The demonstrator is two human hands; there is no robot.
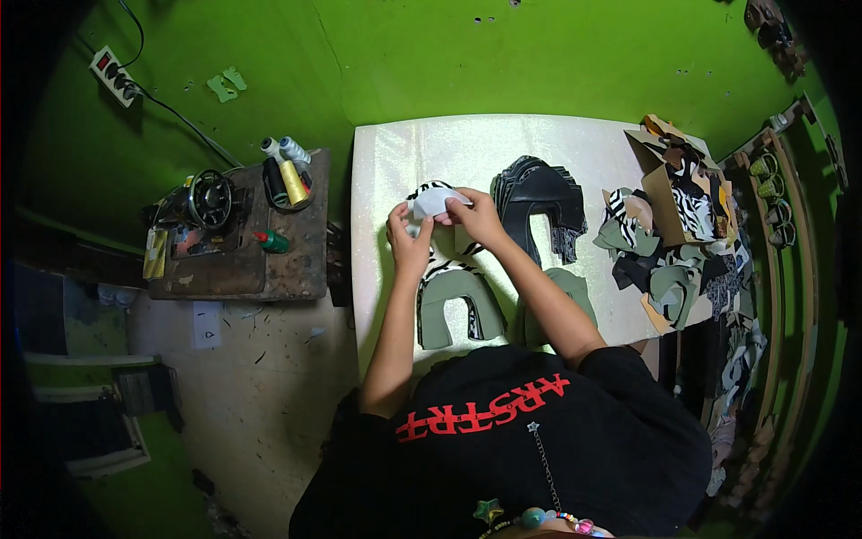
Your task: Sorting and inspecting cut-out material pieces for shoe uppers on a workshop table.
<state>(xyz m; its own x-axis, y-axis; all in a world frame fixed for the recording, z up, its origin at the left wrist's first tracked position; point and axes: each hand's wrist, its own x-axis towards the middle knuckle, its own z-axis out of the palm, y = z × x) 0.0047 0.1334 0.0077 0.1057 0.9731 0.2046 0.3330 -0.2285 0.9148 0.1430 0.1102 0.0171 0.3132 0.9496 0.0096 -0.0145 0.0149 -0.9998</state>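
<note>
Currently, L hand point(409, 237) and R hand point(476, 218) pinch opposite edges of a white-backed zebra-print cutout point(436, 200), fingers nearly closed on it, above the white worktable point(384, 157), just beyond olive U-shaped cutouts point(459, 287); looks light, thin & bendy, prob. best held by both edges

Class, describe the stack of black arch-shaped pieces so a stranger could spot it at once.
Find the pale worktable against the green wall. Just right of the person's right hand sits a stack of arch-shaped pieces. Unlike the olive arches nearer the person, its top is black.
</note>
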